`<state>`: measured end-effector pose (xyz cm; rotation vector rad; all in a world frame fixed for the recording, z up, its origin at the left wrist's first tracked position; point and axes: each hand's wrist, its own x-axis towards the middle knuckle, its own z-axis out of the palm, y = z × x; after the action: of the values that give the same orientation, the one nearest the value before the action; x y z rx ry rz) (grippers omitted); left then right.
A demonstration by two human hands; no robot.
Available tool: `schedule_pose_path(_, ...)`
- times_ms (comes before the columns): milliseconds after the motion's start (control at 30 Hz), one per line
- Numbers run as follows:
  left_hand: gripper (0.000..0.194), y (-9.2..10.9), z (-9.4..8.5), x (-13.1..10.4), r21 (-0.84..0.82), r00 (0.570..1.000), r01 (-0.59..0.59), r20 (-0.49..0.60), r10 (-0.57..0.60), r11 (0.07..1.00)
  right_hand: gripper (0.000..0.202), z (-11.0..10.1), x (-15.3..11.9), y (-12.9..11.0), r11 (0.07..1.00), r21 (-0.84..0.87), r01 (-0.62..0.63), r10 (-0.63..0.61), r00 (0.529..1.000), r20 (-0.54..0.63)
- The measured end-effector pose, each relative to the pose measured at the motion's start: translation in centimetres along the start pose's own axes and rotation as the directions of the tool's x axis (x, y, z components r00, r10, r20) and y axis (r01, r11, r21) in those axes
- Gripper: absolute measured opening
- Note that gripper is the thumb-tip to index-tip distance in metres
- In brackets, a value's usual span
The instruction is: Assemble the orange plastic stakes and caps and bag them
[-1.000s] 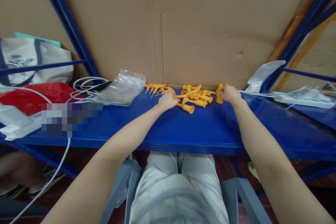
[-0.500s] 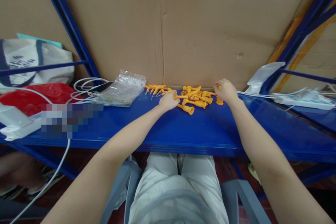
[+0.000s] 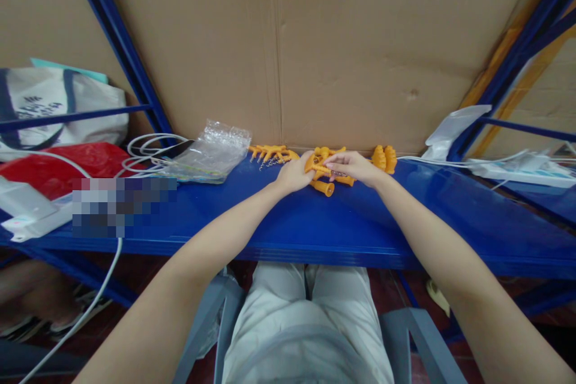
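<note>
My left hand [image 3: 295, 174] is closed on an orange corkscrew piece [image 3: 318, 164] over the heap of orange parts. My right hand [image 3: 353, 167] has its fingers together at the metal spiral beside that piece, just right of the left hand. An orange tube-shaped part [image 3: 323, 188] lies in front of the heap, its open end facing me. Several orange pieces with metal spirals [image 3: 270, 151] lie in a row to the left. Two orange ribbed parts [image 3: 384, 159] lie side by side to the right, touched by neither hand.
Clear plastic bags [image 3: 211, 156] and white cables lie left on the blue shelf [image 3: 333, 228]. A red bag [image 3: 81, 165] and power strip [image 3: 40, 222] are farther left; another power strip [image 3: 531, 173] is at right. Cardboard [image 3: 351, 48] stands behind. A person's leg shows lower left.
My right hand has moved left from the ribbed parts to the piece in my left hand. Two ribbed parts now show at the right. The held piece has been tilted.
</note>
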<state>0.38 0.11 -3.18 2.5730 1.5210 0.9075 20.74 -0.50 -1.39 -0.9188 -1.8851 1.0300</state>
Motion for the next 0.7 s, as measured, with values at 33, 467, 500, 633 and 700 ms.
schedule_pose_path(33, 0.059, -0.01, 0.03, -0.01, -0.004, 1.000, -0.001, -0.006, 0.001, 1.000, 0.028, 0.08, -0.07, -0.02, 0.999, 0.044, -0.019, 0.019, 1.000, 0.011)
schedule_pose_path(467, 0.056, 0.05, 0.39, 0.07, -0.001, 0.944, -0.109, -0.313, 0.103, 0.994, 0.018, 0.74, -0.15, -0.34, 0.954, 0.285, -0.089, 0.101, 0.995, -0.025)
schedule_pose_path(500, 0.054, 0.13, 0.32, -0.01, 0.011, 0.937, -0.107, -0.332, 0.105, 0.994, 0.017, 0.73, -0.11, -0.32, 0.958, 0.275, -0.086, 0.108, 0.992, -0.067)
schedule_pose_path(633, 0.031, 0.57, 0.08, -0.33, 0.021, 0.917, -0.176, -0.360, 0.171, 0.984, 0.016, 0.71, 0.13, 0.02, 0.974, 0.220, -0.046, 0.097, 0.970, -0.225)
schedule_pose_path(700, 0.019, 0.75, 0.11, -0.45, 0.016, 0.921, -0.239, -0.313, 0.232, 0.971, 0.017, 0.67, 0.32, 0.34, 0.983, 0.181, -0.018, 0.067, 0.961, -0.267)
